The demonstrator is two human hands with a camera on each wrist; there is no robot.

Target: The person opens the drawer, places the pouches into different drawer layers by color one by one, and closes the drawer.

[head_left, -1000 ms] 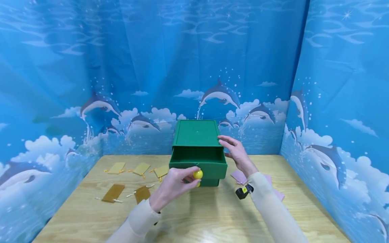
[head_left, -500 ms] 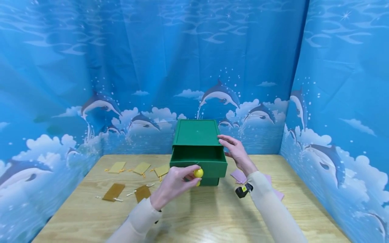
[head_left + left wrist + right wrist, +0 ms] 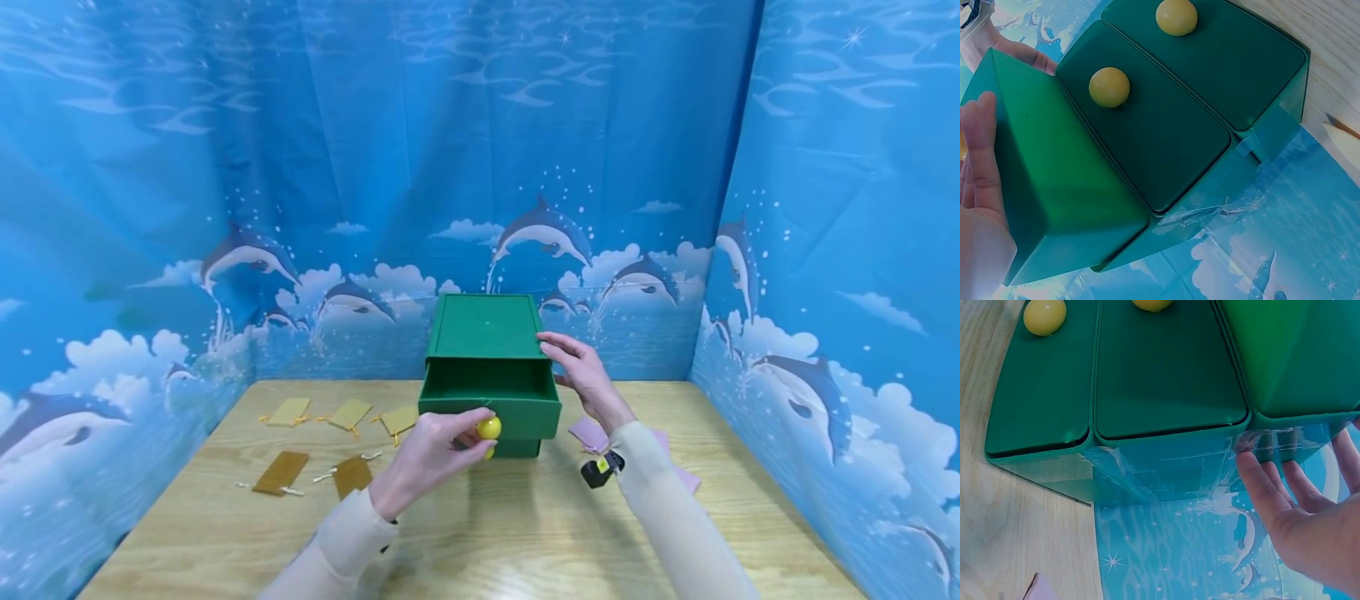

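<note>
A green drawer cabinet (image 3: 487, 327) stands on the table with its top drawer (image 3: 528, 421) pulled out; the part of its inside that shows holds nothing. My left hand (image 3: 429, 454) pinches that drawer's round yellow knob (image 3: 490, 427) between thumb and fingers. Against the cabinet's right side rests my right hand (image 3: 588, 385), fingers extended; in the right wrist view its fingertips touch clear tape (image 3: 1272, 442) on that side. Below, two drawers are closed, each with a yellow knob, the middle knob (image 3: 1109, 87) and the bottom knob (image 3: 1177, 15).
On the left of the table (image 3: 480, 542) lie several small drawstring pouches, among them a tan pouch (image 3: 289, 412) and a brown pouch (image 3: 281, 473). A pink pouch (image 3: 588, 434) lies on the right, partly behind my right arm. A dolphin-print curtain (image 3: 360, 208) surrounds the table.
</note>
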